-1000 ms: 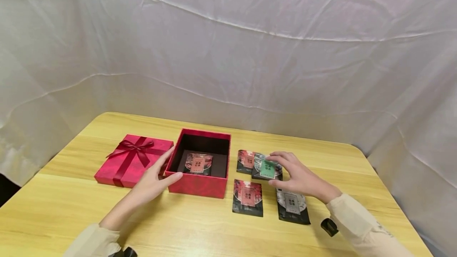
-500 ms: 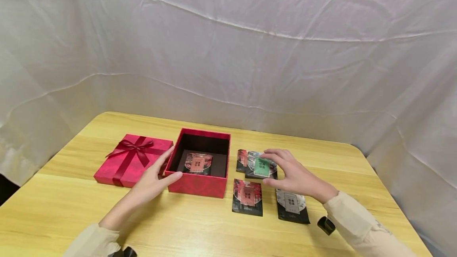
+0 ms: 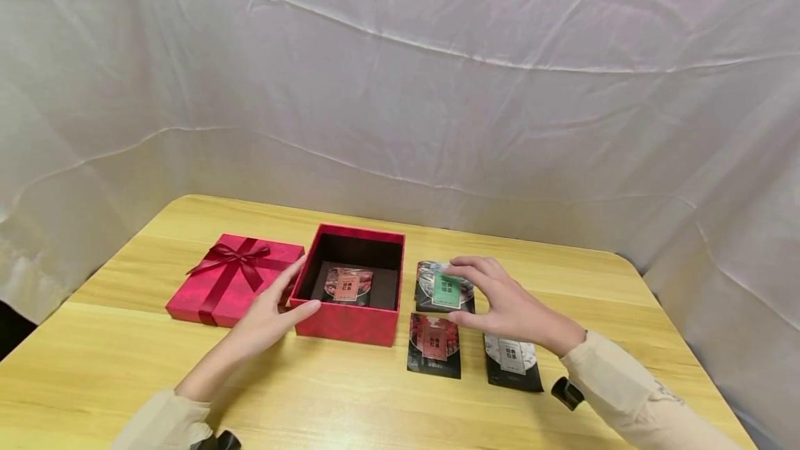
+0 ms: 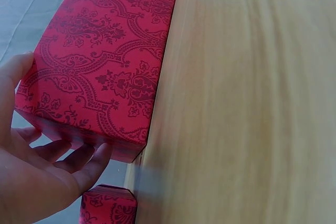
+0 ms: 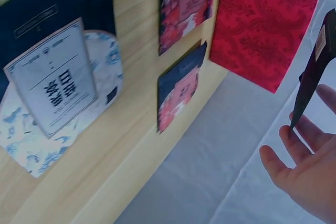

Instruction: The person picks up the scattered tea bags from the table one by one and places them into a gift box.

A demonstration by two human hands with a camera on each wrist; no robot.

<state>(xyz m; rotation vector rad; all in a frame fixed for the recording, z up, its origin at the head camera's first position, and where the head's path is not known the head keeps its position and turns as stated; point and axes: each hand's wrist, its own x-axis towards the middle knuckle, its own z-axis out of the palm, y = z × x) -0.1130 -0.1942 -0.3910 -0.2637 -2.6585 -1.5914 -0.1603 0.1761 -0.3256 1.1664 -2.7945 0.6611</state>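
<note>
The left hand (image 3: 269,321) rests open-fingered against the red box (image 3: 350,321) at its front corner, steadying it. The right hand (image 3: 506,304) pinches the green-labelled packet (image 3: 445,288) by its edges just above the counter (image 3: 350,394), right of the box. That light grip could let the flat, dark, glossy packet slip onto the packet below it.

Square red patterned cardboard box (image 3: 350,321): lidless, upright on table, one packet inside. Black packet with green label (image 3: 445,288): held level just right of it.
</note>
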